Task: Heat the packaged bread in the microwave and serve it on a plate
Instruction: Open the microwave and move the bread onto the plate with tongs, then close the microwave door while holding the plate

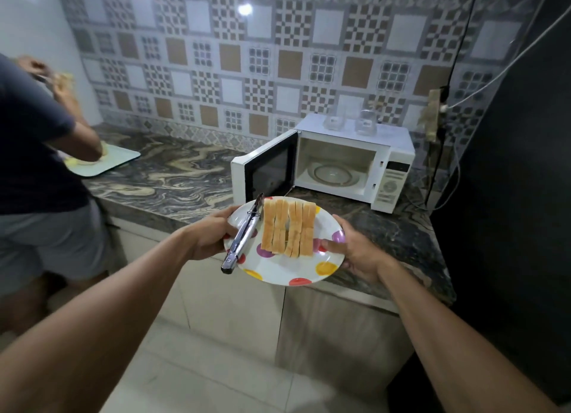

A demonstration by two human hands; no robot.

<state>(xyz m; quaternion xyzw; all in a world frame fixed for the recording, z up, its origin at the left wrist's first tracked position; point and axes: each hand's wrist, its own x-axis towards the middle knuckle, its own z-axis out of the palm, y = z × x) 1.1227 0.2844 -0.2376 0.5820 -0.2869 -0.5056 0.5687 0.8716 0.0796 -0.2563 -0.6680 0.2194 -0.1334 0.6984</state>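
I hold a white plate [279, 269] with coloured dots in front of the counter edge. My left hand [211, 235] grips its left rim and my right hand [355, 253] grips its right rim. Several bread slices [289, 225] lie in a row on the plate. Metal tongs [242, 238] rest on the plate's left side, against my left thumb. Behind the plate stands the white microwave [398, 177] with its door [265, 168] swung open to the left. Its glass turntable [335, 174] is bare.
A marble counter [160, 181] runs left to right. Another person [40, 153] stands at the left, working over a pale cutting board [117, 161]. Clear containers [350, 122] sit atop the microwave. A dark fridge [506, 196] stands at the right, with cables hanging beside it.
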